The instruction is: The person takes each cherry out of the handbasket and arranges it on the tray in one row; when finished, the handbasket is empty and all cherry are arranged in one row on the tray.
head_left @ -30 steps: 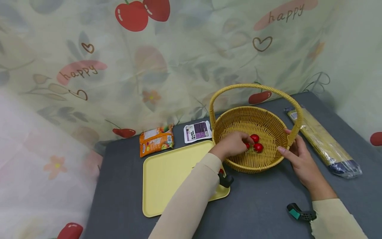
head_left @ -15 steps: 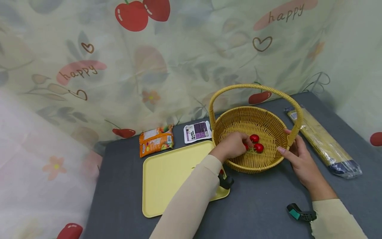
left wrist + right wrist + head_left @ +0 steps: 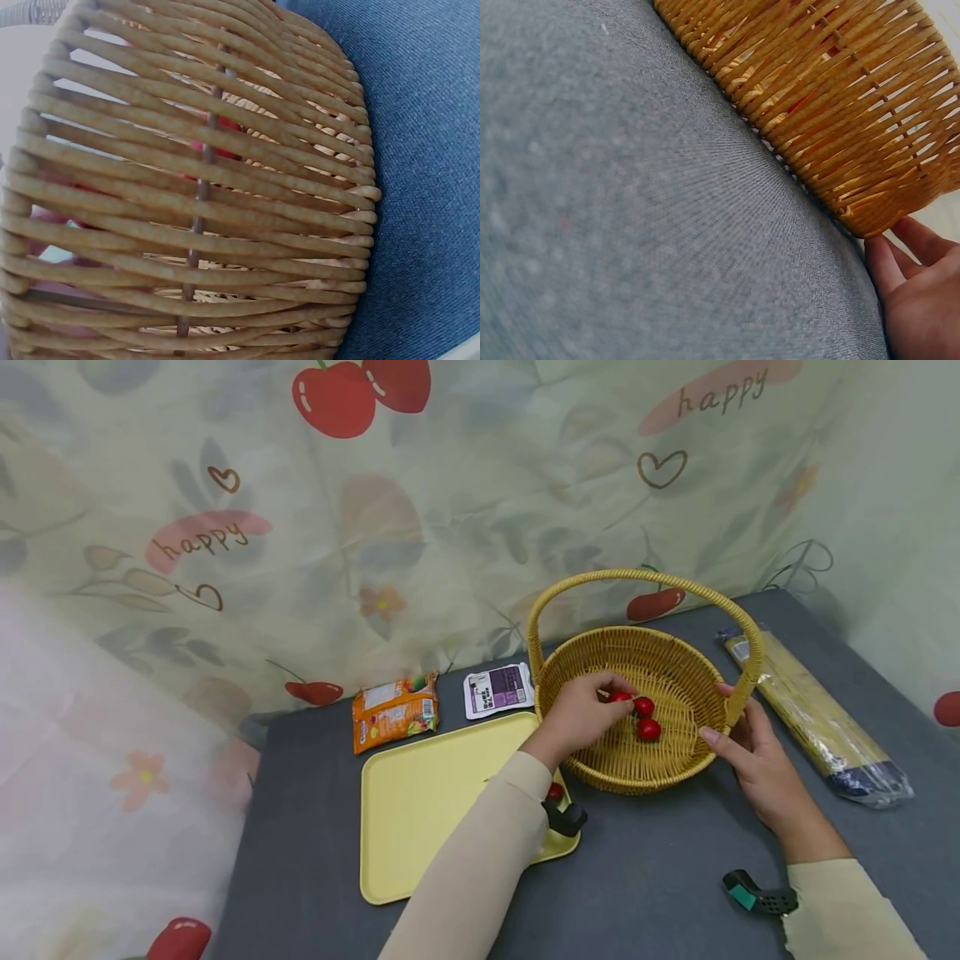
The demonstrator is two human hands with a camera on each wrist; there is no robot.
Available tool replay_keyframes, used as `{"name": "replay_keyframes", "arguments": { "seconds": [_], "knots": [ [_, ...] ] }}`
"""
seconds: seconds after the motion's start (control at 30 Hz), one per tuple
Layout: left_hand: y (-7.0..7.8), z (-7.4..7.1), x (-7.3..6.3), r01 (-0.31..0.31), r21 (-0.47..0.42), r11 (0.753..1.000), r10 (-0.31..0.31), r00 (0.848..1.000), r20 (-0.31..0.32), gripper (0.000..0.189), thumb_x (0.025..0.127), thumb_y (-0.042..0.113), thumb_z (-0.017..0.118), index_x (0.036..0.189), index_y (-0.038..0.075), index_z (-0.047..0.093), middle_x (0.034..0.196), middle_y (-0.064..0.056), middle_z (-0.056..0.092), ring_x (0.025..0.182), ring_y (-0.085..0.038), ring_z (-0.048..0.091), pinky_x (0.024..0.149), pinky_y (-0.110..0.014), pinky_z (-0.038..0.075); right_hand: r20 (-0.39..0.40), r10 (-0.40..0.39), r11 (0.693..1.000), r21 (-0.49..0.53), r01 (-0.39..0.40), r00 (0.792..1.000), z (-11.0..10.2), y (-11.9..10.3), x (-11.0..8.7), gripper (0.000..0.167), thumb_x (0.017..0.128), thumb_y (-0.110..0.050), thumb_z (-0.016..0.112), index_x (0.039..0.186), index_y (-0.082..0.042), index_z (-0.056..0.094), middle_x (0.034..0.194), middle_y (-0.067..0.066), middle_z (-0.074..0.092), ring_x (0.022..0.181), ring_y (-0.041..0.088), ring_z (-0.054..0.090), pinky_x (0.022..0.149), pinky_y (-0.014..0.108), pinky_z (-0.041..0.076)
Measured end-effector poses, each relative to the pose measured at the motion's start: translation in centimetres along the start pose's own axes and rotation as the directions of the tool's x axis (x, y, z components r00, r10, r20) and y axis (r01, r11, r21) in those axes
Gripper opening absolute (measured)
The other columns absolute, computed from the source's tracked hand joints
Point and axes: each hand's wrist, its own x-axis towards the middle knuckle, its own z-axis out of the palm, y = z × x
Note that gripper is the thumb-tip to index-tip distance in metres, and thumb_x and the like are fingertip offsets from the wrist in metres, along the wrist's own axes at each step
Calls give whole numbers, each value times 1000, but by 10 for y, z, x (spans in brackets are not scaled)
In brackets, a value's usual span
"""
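Note:
Inside the yellow wicker basket (image 3: 686, 681), my left hand (image 3: 581, 714) pinches a small cherry tomato (image 3: 619, 697) between thumb and fingers. Beside it, a second tomato (image 3: 643, 707) and a third tomato (image 3: 648, 729) lie on the basket floor. My right hand (image 3: 757, 768) grips the basket's right side, thumb over the rim; in the right wrist view its fingertips (image 3: 885, 262) touch the lower edge. The left wrist view is filled by the basket wall (image 3: 202, 165), with red showing through the weave. Part of another red tomato (image 3: 555, 792) shows on the tray beside my left wrist.
A yellow tray (image 3: 420, 810) lies left of the basket, partly under my left arm. Behind it are an orange snack packet (image 3: 396, 712) and a white-and-purple packet (image 3: 498, 691). A long clear-wrapped pack of yellow sticks (image 3: 817, 718) lies right of the basket. A patterned curtain stands behind.
My left hand has risen slightly toward the back of the basket with the tomato between its fingers. The right hand keeps its hold on the basket rim.

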Motion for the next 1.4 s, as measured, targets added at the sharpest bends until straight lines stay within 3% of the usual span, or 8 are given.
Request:
{"name": "replay_keyframes", "arguments": {
  "seconds": [0.2, 0.3, 0.4, 0.5, 0.67, 0.83, 1.2, 1.4],
  "knots": [
    [-2, -1, -1, -49, -141, 989, 37, 996, -82, 23, 107, 27, 75, 126, 13, 76, 105, 9, 71, 93, -23, 72, 77, -30, 57, 4, 17, 1000, -17, -17, 1000, 0, -3, -1, 72, 113, -5, 59, 173, -25, 26, 160, 21, 34, 137, 21, 46, 96, 15, 43],
    [-2, -3, -1, -96, -250, 963, 73, 992, -102, 27, 110, 25, 70, 132, 8, 69, 107, 6, 74, 96, -30, 75, 86, -45, 60, 4, 19, 999, -27, -18, 1000, 0, -4, -1, 72, 113, -6, 59, 173, -26, 26, 161, 22, 34, 137, 20, 46, 96, 15, 43],
    [-1, -5, -2, -127, -361, 924, 94, 990, -106, 29, 114, 24, 63, 136, 6, 62, 109, 1, 77, 97, -42, 75, 80, -49, 58, 2, 16, 1000, -26, -16, 1000, 0, -4, -1, 72, 113, -5, 59, 173, -25, 27, 160, 22, 35, 137, 20, 46, 96, 15, 43],
    [-1, -5, -2, -131, -410, 903, 90, 989, -116, 25, 115, 24, 59, 133, 7, 64, 109, -1, 78, 98, -49, 73, 70, -37, 52, -6, 18, 999, -34, -19, 1000, -1, -3, -1, 72, 112, -5, 60, 173, -25, 26, 159, 21, 35, 135, 20, 47, 95, 15, 43],
    [2, -5, -5, -137, -420, 897, 85, 986, -140, 22, 115, 22, 60, 129, 8, 68, 111, -3, 75, 90, -40, 72, 66, -32, 50, -12, 27, 998, -51, -27, 1000, -1, -2, -1, 72, 113, -6, 60, 173, -25, 26, 158, 22, 36, 134, 21, 47, 95, 15, 43],
    [5, -8, -15, -126, -402, 907, 63, 984, -168, 17, 113, 30, 65, 121, 15, 69, 106, -3, 76, 94, -34, 74, 70, -32, 54, -12, 30, 999, -40, -30, 999, -2, 0, -1, 72, 113, -6, 60, 173, -26, 27, 158, 21, 36, 135, 21, 47, 95, 15, 42],
    [2, -34, -50, -152, -433, 888, 67, 977, -204, 18, 113, 20, 64, 121, 8, 75, 113, -5, 79, 83, -24, 70, 64, -31, 50, -5, 27, 997, -72, -27, 1000, 0, -3, 0, 71, 114, -10, 60, 174, -28, 26, 161, 24, 34, 136, 20, 46, 96, 15, 41],
    [-1, -52, -71, -151, -396, 906, 85, 980, -180, 24, 113, 21, 64, 127, 6, 76, 119, -8, 74, 102, -38, 73, 73, -35, 56, -6, 23, 999, -48, -23, 1000, 0, -2, -1, 71, 113, -8, 60, 173, -27, 27, 159, 23, 35, 135, 22, 46, 95, 15, 42]
  ]
}}
